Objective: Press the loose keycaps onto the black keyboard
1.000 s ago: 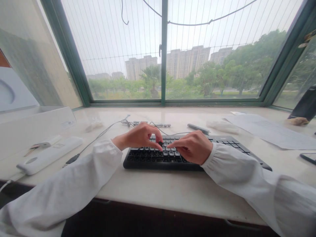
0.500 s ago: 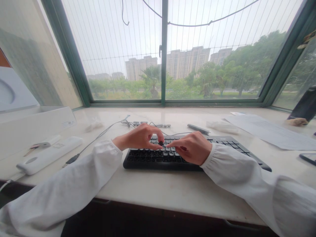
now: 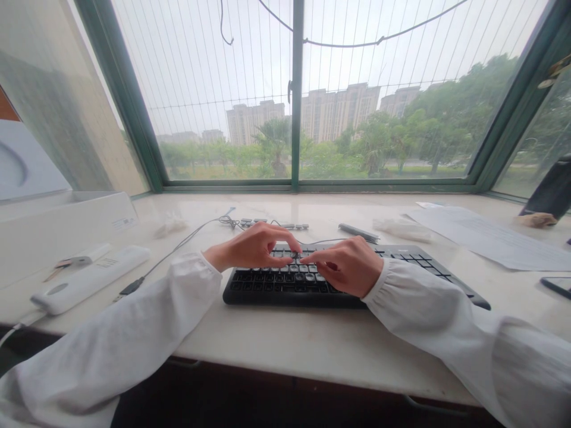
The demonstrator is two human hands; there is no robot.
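A black keyboard lies across the white counter under both hands, several of its keys showing pale patches. My left hand reaches over its upper left part, thumb and index finger closed around a small dark keycap at the key rows. Whether the keycap is fully seated, I cannot tell. Close by on the right, my right hand has its index finger stretched toward that keycap, the other fingers curled. It covers some of the middle keys, and nothing shows in its grasp.
Behind the keyboard lie loose keycaps, a dark stick-like piece and a cable with a USB plug. A white power strip and keys are at left. Paper sheets and a phone sit at right.
My left thumb and index finger have shifted slightly right and away from me with the keycap, which now sits lower against the key rows. My right hand has barely moved.
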